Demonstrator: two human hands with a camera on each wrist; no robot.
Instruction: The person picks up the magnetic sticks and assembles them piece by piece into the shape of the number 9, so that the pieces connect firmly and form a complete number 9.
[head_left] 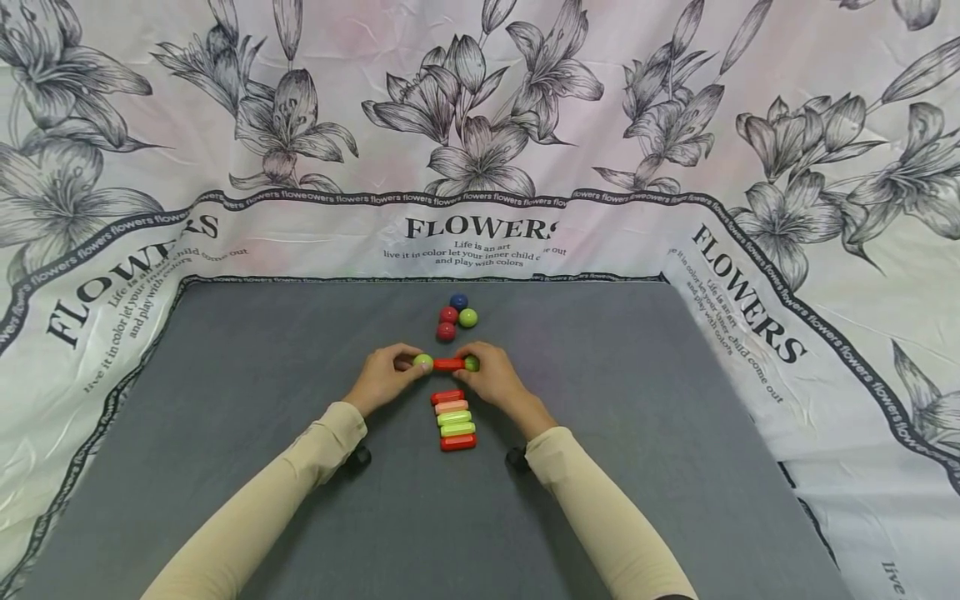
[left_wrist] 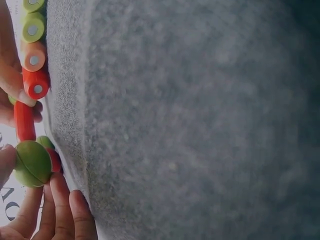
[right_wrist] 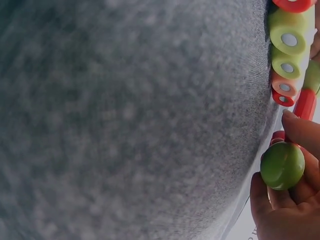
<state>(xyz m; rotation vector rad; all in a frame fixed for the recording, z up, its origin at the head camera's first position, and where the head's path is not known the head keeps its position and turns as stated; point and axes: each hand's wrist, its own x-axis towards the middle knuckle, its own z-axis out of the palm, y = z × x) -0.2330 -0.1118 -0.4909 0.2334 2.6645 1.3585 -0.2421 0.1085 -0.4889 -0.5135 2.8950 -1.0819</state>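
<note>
My left hand (head_left: 384, 377) pinches a light green ball (head_left: 423, 363) between thumb and fingers. A red rod (head_left: 448, 364) runs from that ball to a second green ball (head_left: 472, 363), which my right hand (head_left: 491, 379) grips. In the left wrist view the ball (left_wrist: 33, 163) meets the end of the red rod (left_wrist: 24, 121), with the left fingers (left_wrist: 61, 205) around it. The right wrist view shows the other green ball (right_wrist: 282, 165) held in the right fingers (right_wrist: 260, 199). Whether rod and balls are fastened together, I cannot tell.
Just nearer than the hands lies a column of rods: a red one (head_left: 447, 397), an orange one (head_left: 452, 407), two yellow-green ones (head_left: 454, 417) and another red one (head_left: 458, 442). Beyond the hands sit a blue ball (head_left: 459, 302), two red balls (head_left: 446, 332) and a green ball (head_left: 468, 317).
</note>
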